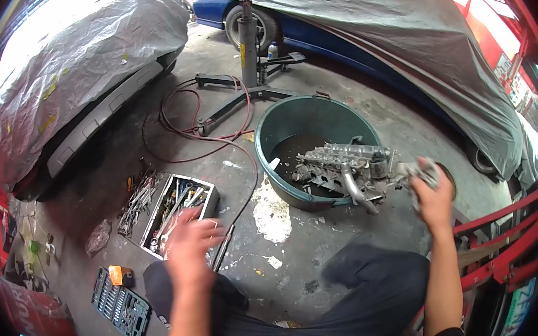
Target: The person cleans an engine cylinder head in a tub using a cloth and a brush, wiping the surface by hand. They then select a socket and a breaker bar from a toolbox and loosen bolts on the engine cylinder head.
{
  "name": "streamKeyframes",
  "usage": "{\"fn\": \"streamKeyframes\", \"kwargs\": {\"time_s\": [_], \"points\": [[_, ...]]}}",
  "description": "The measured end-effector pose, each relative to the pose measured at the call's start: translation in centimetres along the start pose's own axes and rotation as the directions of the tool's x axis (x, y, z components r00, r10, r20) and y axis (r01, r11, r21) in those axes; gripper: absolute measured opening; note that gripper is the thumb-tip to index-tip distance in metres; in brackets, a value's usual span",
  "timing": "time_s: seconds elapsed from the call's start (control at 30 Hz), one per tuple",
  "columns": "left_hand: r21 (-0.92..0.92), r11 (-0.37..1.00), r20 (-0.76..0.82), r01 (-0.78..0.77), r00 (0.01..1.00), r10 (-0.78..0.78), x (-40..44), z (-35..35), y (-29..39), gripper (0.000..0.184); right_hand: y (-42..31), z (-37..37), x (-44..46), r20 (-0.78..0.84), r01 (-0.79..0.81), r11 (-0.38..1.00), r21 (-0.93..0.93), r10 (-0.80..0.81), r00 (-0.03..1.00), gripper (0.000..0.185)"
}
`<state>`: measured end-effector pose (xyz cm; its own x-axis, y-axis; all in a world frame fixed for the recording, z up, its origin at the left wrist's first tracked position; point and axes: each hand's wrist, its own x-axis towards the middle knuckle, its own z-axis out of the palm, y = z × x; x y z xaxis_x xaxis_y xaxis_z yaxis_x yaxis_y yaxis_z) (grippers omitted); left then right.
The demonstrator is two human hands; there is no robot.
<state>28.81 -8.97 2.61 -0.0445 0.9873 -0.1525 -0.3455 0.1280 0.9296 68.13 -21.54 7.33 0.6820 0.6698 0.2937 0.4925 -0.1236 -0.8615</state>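
My left hand point(190, 247), blurred by motion, hovers over the near end of a metal toolbox point(216, 200) full of wrenches and other hand tools. Its fingers look loosely apart, and I see nothing in them. On the right, my right hand point(435, 202) is closed around a crumpled greyish rag point(429, 173). This hand is beside the right end of an engine cylinder head point(345, 168), which has a curved metal pipe point(351, 183) on its near side. The cylinder head rests at the near right rim of a large green tub point(265, 121) with dark liquid inside.
Loose wrenches point(138, 203) lie left of the toolbox. Nearer is an open socket set point(122, 306) with an orange box point(121, 275). A red hose point(200, 138) loops by a jack stand point(249, 56). Covered cars stand behind; red metal bars point(508, 237) are at right.
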Motion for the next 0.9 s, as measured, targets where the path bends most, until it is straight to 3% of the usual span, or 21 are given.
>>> {"fn": "streamKeyframes", "kwargs": {"time_s": [0.03, 0.07, 0.1, 0.13, 0.2, 0.23, 0.27, 0.37, 0.43, 0.47, 0.5, 0.53, 0.57, 0.63, 0.77, 0.9], "points": [[0.004, 0.98, 0.168, 0.2, 0.966, -0.198, 0.9, 2.4, -4.6, 0.041, 0.4, 2.1, 0.7, -0.003, 0.012, 0.999, 0.035, -0.012, 1.0, 0.034], [-0.101, 0.879, 0.335, 0.465, 0.848, -0.41, 1.6, 4.4, -10.0, 0.05, 1.6, 4.1, 1.2, 0.06, -0.088, 0.989, 0.119, 0.082, 0.995, 0.027], [-0.075, 0.711, 0.359, 0.699, 0.684, -0.635, 2.4, 6.7, -14.7, 0.054, 1.7, 6.1, 0.4, 0.067, -0.125, 0.992, -0.033, 0.127, 0.99, 0.023], [-0.011, 0.693, 0.342, 0.721, 0.654, -0.674, 2.8, 8.8, -18.5, 0.053, 3.3, 7.9, -0.7, 0.178, -0.242, 0.97, -0.015, 0.241, 0.954, 0.023], [0.031, 0.676, 0.331, 0.737, 0.63, -0.702, 4.9, 12.8, -24.0, 0.053, 6.9, 10.7, -4.2, 0.253, -0.143, 0.969, -0.2, 0.192, 0.948, 0.032], [0.037, 0.71, 0.248, 0.703, 0.682, -0.688, 6.4, 14.5, -26.1, 0.052, 7.8, 11.3, -5.7, 0.195, -0.043, 0.972, -0.231, 0.089, 0.977, 0.037], [0.05, 0.742, 0.157, 0.669, 0.728, -0.667, 7.7, 15.8, -27.8, 0.052, 8.6, 11.5, -6.7, 0.069, -0.118, 0.974, -0.194, 0.133, 0.989, 0.038], [0.054, 0.688, -0.015, 0.724, 0.689, -0.725, 10.6, 19.1, -31.0, 0.052, 10.9, 9.8, -5.5, -0.222, -0.012, 0.964, -0.266, -0.049, 0.974, 0.063], [0.04, 0.71, -0.095, 0.703, 0.71, -0.698, 12.4, 19.2, -36.5, 0.045, 9.9, 8.7, -3.2, -0.281, -0.203, 0.915, -0.349, 0.105, 0.954, 0.078], [0.075, 0.698, -0.138, 0.713, 0.7, -0.7, 13.4, 19.3, -37.9, 0.042, 11.4, 8.5, -2.0, -0.277, -0.316, 0.912, -0.262, 0.243, 0.93, 0.089], [0.104, 0.685, -0.181, 0.721, 0.691, -0.7, 14.0, 19.4, -38.3, 0.04, 11.9, 8.8, -1.5, -0.281, -0.315, 0.914, -0.256, 0.241, 0.929, 0.089], [0.164, 0.672, -0.206, 0.722, 0.692, -0.693, 12.8, 20.0, -34.2, 0.038, 12.0, 9.3, -1.5, -0.305, -0.319, 0.918, -0.235, 0.242, 0.921, 0.092], [0.163, 0.674, -0.21, 0.72, 0.693, -0.69, 12.9, 19.4, -34.6, 0.038, 12.1, 9.7, -1.7, -0.324, -0.32, 0.923, -0.214, 0.242, 0.915, 0.095], [0.422, 0.608, -0.194, 0.672, 0.722, -0.664, 13.8, 18.8, -34.4, 0.041, 14.4, 10.5, -2.7, -0.299, -0.208, 0.936, -0.284, 0.12, 0.947, 0.098], [0.072, 0.825, 0.008, 0.561, 0.827, -0.563, 12.3, 18.0, -35.4, 0.049, 12.3, 10.5, -3.0, -0.285, -0.263, 0.909, -0.322, 0.171, 0.943, 0.095], [0.144, 0.75, -0.055, 0.646, 0.762, -0.646, 13.1, 18.2, -35.1, 0.05, 11.5, 9.4, -2.3, -0.244, -0.148, 0.925, -0.351, 0.062, 0.968, 0.089]]}}
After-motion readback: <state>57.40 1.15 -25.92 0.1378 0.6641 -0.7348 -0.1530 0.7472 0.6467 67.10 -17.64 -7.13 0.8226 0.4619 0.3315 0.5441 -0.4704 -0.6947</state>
